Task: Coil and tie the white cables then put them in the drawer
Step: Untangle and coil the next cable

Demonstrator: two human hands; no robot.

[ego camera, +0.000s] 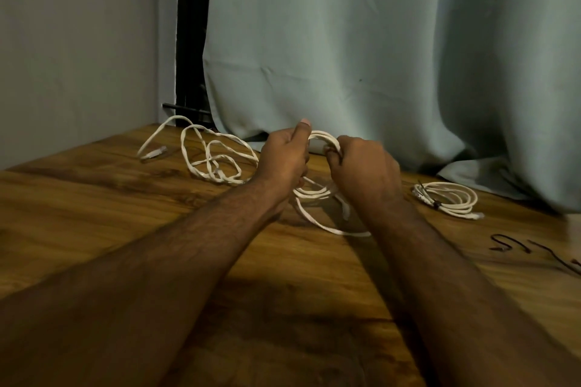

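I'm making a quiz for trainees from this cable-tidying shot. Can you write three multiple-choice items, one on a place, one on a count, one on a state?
1. Where does the tied cable coil lie?
A. Right of both hands, on the wooden table
B. Beside the loose cable at far left
C. Hanging on the curtain

2. How many white cables show?
A. One
B. Three
C. Five

3. What state is the cable in the hands in?
A. Flat and untouched
B. Already tied
C. Partly coiled, one end trailing on the table

Key:
1 A: it rests right of the right hand.
2 B: loose cable, held one, tied coil.
3 C: left hand and right hand grip its loops.
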